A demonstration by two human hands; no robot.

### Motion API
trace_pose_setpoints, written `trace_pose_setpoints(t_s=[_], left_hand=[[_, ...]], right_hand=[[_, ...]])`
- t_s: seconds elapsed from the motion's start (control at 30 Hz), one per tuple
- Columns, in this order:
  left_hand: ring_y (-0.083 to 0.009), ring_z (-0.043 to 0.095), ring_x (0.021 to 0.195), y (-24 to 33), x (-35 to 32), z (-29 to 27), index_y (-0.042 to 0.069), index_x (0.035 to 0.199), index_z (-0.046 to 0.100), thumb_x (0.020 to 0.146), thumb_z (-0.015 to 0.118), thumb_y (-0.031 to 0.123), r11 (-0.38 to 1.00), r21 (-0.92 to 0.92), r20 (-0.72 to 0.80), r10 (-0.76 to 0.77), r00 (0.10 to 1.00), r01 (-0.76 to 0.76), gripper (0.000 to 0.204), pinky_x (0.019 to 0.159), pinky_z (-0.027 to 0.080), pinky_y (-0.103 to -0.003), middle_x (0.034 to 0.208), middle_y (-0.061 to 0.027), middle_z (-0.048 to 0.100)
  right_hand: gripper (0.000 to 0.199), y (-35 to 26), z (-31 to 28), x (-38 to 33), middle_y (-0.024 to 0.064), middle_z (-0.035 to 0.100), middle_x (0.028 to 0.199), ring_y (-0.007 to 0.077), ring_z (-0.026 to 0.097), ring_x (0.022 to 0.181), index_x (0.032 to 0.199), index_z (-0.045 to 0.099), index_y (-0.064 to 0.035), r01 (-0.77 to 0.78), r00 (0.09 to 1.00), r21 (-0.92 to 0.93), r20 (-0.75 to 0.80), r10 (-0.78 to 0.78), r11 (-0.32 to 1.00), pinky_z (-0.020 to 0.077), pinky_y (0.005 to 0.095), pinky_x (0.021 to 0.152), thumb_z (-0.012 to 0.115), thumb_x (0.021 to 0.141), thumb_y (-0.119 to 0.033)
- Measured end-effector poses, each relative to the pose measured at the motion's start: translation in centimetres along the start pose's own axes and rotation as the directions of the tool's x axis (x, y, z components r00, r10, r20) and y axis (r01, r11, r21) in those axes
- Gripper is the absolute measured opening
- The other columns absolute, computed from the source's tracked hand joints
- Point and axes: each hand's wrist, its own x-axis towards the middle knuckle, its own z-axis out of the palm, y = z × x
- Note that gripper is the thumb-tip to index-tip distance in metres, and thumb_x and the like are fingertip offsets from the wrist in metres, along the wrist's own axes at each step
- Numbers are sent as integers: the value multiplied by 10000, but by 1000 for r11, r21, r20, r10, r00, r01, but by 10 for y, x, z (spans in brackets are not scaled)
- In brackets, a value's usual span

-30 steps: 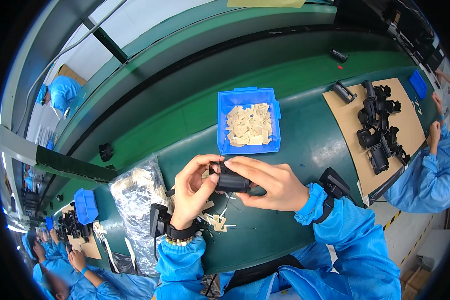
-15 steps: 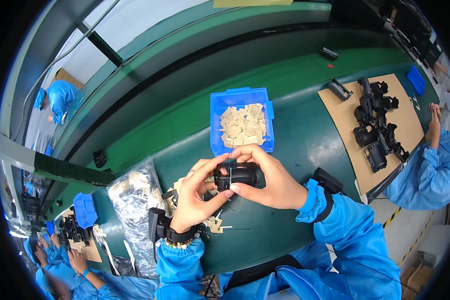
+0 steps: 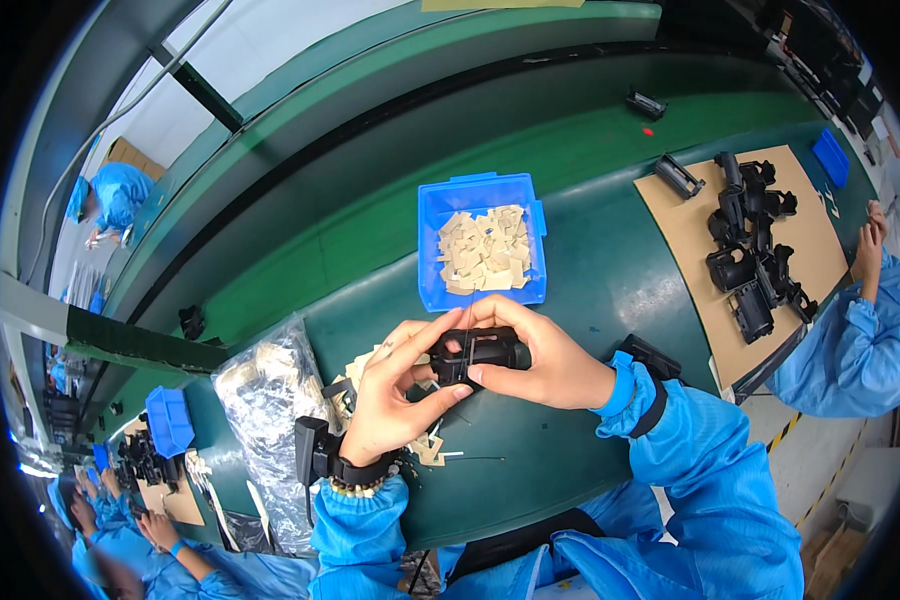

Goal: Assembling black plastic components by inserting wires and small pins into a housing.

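Observation:
Between my two hands, above the green table, is a black plastic housing (image 3: 498, 350) with open sides and a thin dark wire or strip running across it. The fingers and thumb of my left hand (image 3: 382, 395) grip its left end. My right hand (image 3: 550, 368) holds the other end, its thumb pressed to the near side beside the thin strip. Just beyond my fingers stands a blue bin (image 3: 539, 235) with many small beige pieces (image 3: 485, 248) in it. More beige pieces (image 3: 430, 450) lie under and beside my left hand.
A clear plastic bag (image 3: 270, 430) of pale pieces lies to the left. On the right, a brown board (image 3: 800, 250) carries several black housings (image 3: 750, 310). Beyond the table runs a green conveyor (image 3: 350, 230) with a black part (image 3: 646, 103) on it. Co-workers in blue sit at both sides.
The housing in my hands has shifted slightly right and turned a little. My right thumb has moved slightly right and up. Parts on the conveyor have drifted left.

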Motion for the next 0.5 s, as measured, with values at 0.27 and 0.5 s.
trace_pose_setpoints(t_s=[0.27,0.5], left_hand=[[-193,547,1143,-2,-1,-2,54,1401,496,736,730,-122,1000,-9,14,7,1000,-7,726,1014,521,-352,1201,-81,516],[-204,558,1141,-5,-1,-2,43,1385,511,726,743,-124,999,-27,32,28,999,-28,718,1023,515,-365,1187,-85,528]], right_hand=[[421,0,0,0,70,612,1092,135,578,1034,1209,488,-30,-14,1000,49,8,13,999,471,302,903,685,838,-36],[340,-1,-2,0,65,617,1074,112,576,1001,1136,489,-28,-71,997,155,48,64,985,469,279,866,672,850,-38]])
